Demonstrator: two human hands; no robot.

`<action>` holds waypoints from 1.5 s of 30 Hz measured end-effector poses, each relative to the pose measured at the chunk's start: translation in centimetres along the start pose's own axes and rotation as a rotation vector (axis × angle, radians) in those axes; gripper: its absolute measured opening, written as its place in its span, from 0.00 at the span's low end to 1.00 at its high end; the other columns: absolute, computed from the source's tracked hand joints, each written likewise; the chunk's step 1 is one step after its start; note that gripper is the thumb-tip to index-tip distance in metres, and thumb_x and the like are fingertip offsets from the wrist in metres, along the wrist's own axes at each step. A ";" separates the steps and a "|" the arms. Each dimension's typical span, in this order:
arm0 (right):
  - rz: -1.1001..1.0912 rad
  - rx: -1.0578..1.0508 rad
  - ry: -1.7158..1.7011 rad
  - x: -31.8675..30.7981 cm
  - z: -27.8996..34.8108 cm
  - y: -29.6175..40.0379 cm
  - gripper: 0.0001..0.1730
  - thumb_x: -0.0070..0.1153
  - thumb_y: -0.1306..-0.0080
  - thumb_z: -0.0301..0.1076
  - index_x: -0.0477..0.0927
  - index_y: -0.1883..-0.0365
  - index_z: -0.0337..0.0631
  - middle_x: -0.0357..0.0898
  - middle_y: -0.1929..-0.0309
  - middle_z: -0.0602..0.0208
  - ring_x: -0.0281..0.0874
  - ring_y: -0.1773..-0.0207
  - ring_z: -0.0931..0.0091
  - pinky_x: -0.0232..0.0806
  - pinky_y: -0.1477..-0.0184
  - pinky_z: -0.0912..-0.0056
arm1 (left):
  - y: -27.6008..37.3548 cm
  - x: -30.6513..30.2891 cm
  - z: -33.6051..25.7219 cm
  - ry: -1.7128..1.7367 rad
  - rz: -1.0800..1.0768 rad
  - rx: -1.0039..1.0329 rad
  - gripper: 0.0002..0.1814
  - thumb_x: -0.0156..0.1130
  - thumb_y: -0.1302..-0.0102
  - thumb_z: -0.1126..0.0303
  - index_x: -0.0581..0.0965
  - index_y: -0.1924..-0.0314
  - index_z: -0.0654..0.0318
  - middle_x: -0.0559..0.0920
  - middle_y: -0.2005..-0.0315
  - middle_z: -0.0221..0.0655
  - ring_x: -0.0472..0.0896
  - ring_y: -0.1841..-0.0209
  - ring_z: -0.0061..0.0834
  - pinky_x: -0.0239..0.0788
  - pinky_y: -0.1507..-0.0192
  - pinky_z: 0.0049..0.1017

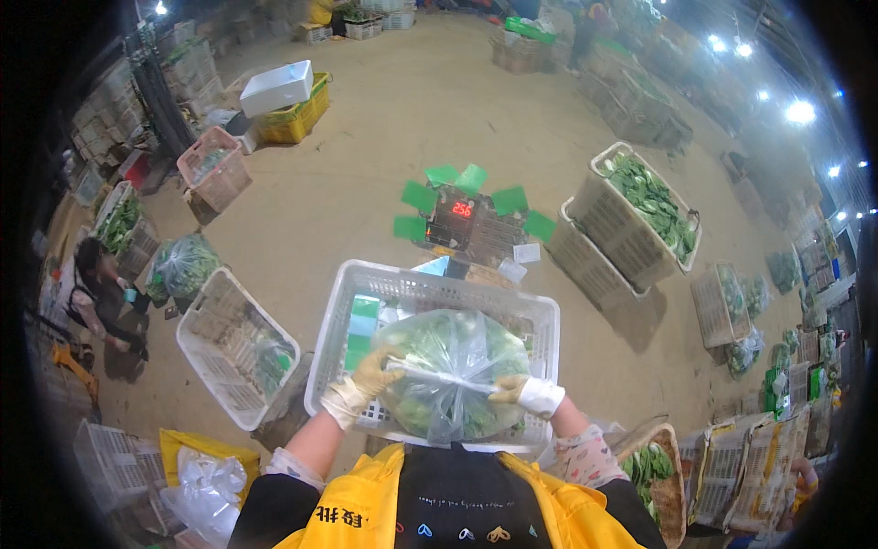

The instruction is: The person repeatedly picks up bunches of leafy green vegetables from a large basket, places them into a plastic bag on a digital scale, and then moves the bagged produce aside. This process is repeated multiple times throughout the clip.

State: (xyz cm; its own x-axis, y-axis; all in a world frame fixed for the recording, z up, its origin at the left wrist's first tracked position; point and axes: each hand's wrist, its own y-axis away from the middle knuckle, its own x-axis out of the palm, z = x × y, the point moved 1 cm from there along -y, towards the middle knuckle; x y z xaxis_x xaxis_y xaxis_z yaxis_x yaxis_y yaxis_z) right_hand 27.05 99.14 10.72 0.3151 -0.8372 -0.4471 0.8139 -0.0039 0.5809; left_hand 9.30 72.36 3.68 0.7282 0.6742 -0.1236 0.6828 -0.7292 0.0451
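A clear plastic bag of leafy greens (418,408) sits in a white perforated plastic crate (552,322) right in front of me. The bag is bunched at its top, and a twisted strip of plastic (446,377) stretches across it. My gloved left hand (363,384) pinches the strip's left end. At the other end, my gloved right hand (525,392) has its fingers closed on the strip. Green and white packets (362,329) show in the crate's left side. Beyond the crate lies a scale with a red lit display (461,210), with green sheets (471,178) around it.
Stacked crates of leafy greens (648,199) stand at the right. A white crate (236,350) and a bagged bundle of greens (182,264) are at the left, near a crouching person (103,302). A wicker basket (669,473) flanks my right side. Plastic bags (206,487) lie lower left.
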 end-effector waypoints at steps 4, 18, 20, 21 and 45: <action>-0.141 -0.173 -0.170 1.0 3.0 -0.6 0.18 0.59 0.40 0.42 0.80 0.58 0.38 0.78 0.63 0.65 0.73 0.58 0.76 0.65 0.50 0.73 | -0.8 0.8 0.4 -0.245 -0.133 -0.183 0.14 0.60 0.43 0.70 0.74 0.56 0.63 0.79 0.59 0.40 0.76 0.52 0.32 0.65 0.46 0.28; -0.561 -0.022 -0.796 3.7 -12.6 -2.2 0.07 0.59 0.41 0.35 0.81 0.67 0.44 0.77 0.73 0.74 0.71 0.73 0.81 0.65 0.72 0.77 | -0.8 -2.2 0.0 0.136 -0.129 -0.412 0.20 0.58 0.41 0.68 0.75 0.48 0.63 0.80 0.64 0.31 0.77 0.65 0.27 0.69 0.58 0.26; -0.846 0.147 -0.920 1.3 -19.3 0.3 0.08 0.60 0.42 0.37 0.79 0.66 0.47 0.77 0.73 0.72 0.71 0.77 0.79 0.65 0.75 0.75 | 0.6 -3.9 0.6 0.316 -0.191 -0.392 0.19 0.58 0.41 0.68 0.75 0.48 0.61 0.79 0.65 0.29 0.76 0.67 0.25 0.69 0.60 0.25; -0.880 0.127 -1.264 0.8 -23.1 2.7 0.06 0.60 0.42 0.38 0.78 0.68 0.49 0.77 0.75 0.73 0.70 0.79 0.78 0.64 0.78 0.75 | 1.3 -4.7 0.6 0.369 -0.284 -0.388 0.19 0.58 0.41 0.68 0.75 0.49 0.60 0.78 0.65 0.28 0.76 0.67 0.24 0.68 0.62 0.24; -1.169 0.238 -1.621 2.9 -19.0 0.9 0.06 0.60 0.41 0.35 0.78 0.67 0.46 0.74 0.78 0.70 0.67 0.82 0.78 0.61 0.82 0.77 | 7.0 -5.7 6.2 0.750 -0.725 -0.651 0.16 0.54 0.37 0.64 0.75 0.51 0.60 0.75 0.68 0.27 0.74 0.68 0.23 0.68 0.64 0.24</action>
State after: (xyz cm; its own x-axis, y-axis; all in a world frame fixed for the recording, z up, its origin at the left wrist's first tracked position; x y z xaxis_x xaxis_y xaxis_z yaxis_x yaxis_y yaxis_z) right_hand 37.99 107.10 -2.98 -0.9740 -0.0004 0.2268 0.1500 -0.7510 0.6430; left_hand 9.58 62.71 -1.45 -0.1245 0.9563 0.2644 0.6897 -0.1081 0.7160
